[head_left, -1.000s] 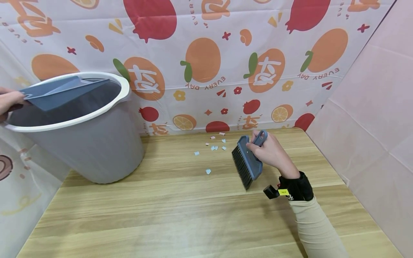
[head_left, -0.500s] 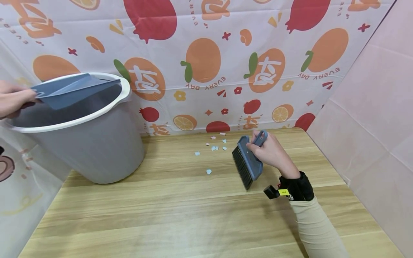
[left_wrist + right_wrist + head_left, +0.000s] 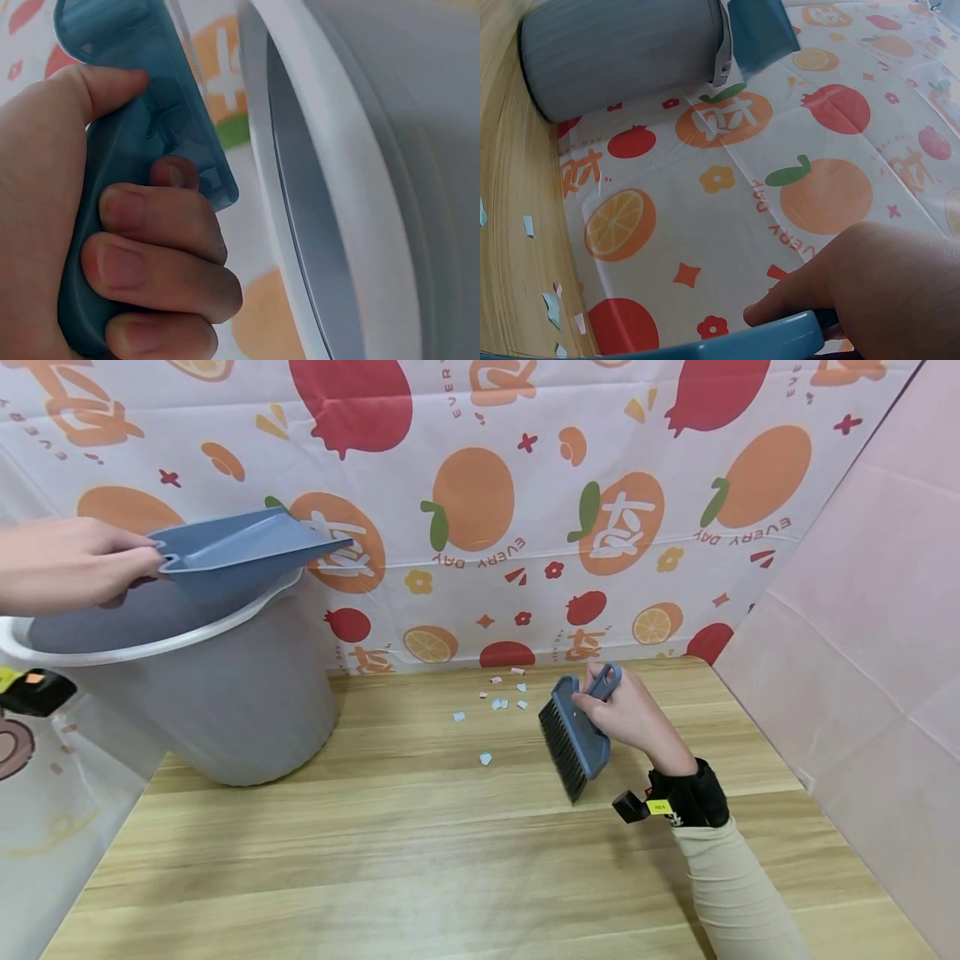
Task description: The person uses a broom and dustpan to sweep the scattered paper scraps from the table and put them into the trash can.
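Note:
My left hand [image 3: 90,564] grips the handle of a blue-grey dustpan [image 3: 247,547], which is above the rim of a grey trash bin [image 3: 225,710]. In the left wrist view the fingers [image 3: 161,270] wrap round the dustpan's handle [image 3: 94,217], beside the bin's white rim [image 3: 352,195]. My right hand [image 3: 630,710] holds a small blue-grey hand brush [image 3: 581,727] by its handle, dark bristles down at the table. Several small scraps of blue and pink paper [image 3: 485,759] lie on the table to the left of the brush.
The wood-grain table [image 3: 420,860] ends at a back wall covered by a fruit-print cloth [image 3: 472,602]. A pale pinkish sheet [image 3: 862,610] hangs along the right side. The bin stands at the table's back left.
My left hand has raised the dustpan up out of the bin's mouth and moved it to the right. The right hand and brush have stayed still.

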Motion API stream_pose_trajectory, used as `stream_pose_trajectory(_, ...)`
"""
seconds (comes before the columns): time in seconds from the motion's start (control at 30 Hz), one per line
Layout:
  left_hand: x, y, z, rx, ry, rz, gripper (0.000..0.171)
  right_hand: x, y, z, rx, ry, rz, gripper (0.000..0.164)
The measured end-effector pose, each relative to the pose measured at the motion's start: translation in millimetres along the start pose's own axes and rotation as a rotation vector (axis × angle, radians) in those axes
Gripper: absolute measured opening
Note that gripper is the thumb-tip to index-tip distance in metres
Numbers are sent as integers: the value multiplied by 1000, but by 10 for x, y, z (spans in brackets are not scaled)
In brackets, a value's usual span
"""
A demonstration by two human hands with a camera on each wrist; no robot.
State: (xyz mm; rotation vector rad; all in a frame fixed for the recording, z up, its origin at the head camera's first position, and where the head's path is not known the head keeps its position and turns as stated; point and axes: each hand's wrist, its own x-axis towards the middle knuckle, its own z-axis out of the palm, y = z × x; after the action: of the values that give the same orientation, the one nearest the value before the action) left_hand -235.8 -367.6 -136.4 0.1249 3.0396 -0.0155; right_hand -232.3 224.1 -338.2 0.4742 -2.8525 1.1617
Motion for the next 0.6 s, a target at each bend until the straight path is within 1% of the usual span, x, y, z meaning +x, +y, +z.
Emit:
stream_pose_trajectory(0.17, 11, 222, -47, -52, 23, 64, 46, 7, 6, -5, 3, -5, -1, 22)
stream_pose_trajectory(0.27, 40, 350, -64, -65, 12, 98, 44, 12, 10, -8, 5, -8, 0, 21)
stream_pose_trajectory(0.33, 67, 454, -73, -61, 7, 109, 43, 10, 9, -10, 6, -9, 2, 21)
stream_pose_trajectory(0.47, 104, 657, -91, -88, -12, 132, 43, 1, 1, -15, 9, -12, 7, 22)
stream_pose_trajectory(0.6, 119, 816, -96, -104, -18, 175, 42, -5, -6, -23, 13, -16, 9, 22)
